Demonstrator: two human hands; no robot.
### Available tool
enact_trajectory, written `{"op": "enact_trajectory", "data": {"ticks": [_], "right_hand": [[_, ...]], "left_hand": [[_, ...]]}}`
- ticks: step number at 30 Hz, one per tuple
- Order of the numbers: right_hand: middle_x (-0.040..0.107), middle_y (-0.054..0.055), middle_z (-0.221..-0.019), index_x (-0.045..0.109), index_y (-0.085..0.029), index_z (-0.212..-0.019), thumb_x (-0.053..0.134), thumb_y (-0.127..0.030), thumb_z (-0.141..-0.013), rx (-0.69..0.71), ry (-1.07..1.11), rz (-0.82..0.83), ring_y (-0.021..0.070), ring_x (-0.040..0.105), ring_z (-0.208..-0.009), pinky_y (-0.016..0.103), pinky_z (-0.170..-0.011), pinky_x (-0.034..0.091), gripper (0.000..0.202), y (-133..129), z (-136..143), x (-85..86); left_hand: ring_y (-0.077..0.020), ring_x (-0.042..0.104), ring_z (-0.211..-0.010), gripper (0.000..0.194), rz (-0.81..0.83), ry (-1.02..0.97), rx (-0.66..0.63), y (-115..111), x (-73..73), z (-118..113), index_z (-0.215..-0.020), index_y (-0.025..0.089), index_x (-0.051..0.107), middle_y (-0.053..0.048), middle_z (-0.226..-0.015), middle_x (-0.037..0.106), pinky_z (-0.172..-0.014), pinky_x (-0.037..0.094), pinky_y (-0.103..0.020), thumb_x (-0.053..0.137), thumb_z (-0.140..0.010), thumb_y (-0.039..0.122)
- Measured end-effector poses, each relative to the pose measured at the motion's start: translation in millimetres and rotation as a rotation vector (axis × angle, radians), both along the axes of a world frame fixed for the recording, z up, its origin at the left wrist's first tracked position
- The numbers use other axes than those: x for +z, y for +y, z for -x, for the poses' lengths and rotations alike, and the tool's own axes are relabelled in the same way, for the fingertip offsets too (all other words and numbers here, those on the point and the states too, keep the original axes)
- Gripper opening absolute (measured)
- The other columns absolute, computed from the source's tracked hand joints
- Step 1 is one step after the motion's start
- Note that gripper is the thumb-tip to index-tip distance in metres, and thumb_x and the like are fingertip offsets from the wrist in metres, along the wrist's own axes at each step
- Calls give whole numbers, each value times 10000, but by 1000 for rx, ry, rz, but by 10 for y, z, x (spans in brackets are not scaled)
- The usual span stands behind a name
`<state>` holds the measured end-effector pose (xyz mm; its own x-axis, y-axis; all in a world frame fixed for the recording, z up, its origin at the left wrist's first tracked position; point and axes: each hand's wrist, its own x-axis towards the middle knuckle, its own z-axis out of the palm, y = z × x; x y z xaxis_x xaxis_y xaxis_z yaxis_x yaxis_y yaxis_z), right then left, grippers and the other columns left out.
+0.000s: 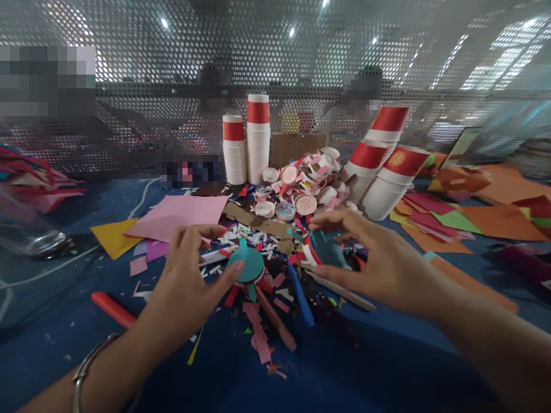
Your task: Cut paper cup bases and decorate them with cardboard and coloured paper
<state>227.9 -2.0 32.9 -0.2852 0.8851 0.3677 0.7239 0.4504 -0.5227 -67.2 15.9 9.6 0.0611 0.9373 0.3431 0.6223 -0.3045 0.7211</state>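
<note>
My left hand (191,275) has its thumb on the flat teal top of a small round paper piece (249,265) with little tabs and a white and red rim. Its index finger is stretched out behind. Between the thumb and fingers of my right hand (365,264) is a second teal piece (325,249), tilted, with a red and white band. Paper scraps (258,332), a brown marker (275,321) and a blue marker (301,295) lie around and below the pieces.
Stacks of red and white paper cups (258,143) stand behind a pile of cut cup bottoms (305,203). Pink paper (181,215) lies left, orange sheets (503,222) right. A red marker (112,308) and a clear glass (41,241) are at left.
</note>
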Motion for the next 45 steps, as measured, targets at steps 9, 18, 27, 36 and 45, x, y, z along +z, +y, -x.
{"op": "enact_trajectory", "data": {"ticks": [9,18,27,36,45], "right_hand": [[665,118,-1297,511,-212,-1346,751,-235,-850,205,-66,-132,325,584,-1250,522,-1067,481,552,-86,552,-157],[654,102,-1303,539,-254,-1301,710,-407,-932,60,233,-36,263,667,-1109,424,-922,565,435,-27,464,-250],[683,24,-870,653,-214,-1008,645,-420,-973,43,429,248,149,639,-760,269,-644,512,209,28,380,-248],[551,-23,-687,613,-190,-825,600,-388,-985,116,490,339,108,487,-601,255,-538,385,254,-10,380,-237],[537,-34,-665,550,-201,-795,578,-422,-996,149,557,481,94,466,-536,244,-480,365,300,-28,398,-232]], "left_hand": [[-218,706,-960,532,642,-636,-387,-277,-31,-315,-1300,247,519,-72,-1104,723,-789,573,-316,783,-865,404],[-161,713,-876,323,619,-849,-341,-145,-28,-203,-1118,188,691,-59,-1033,787,-815,575,-260,827,-831,245],[-128,708,-816,206,621,-918,-303,-92,-18,-202,-1001,194,769,-33,-958,801,-768,590,-210,844,-809,203],[-163,715,-846,137,740,-962,-285,-50,5,-194,-967,156,777,-84,-1013,782,-763,632,-226,803,-839,194],[-157,714,-800,61,761,-991,-187,-36,60,-189,-835,134,754,-60,-875,748,-710,644,-216,796,-814,94]]}}
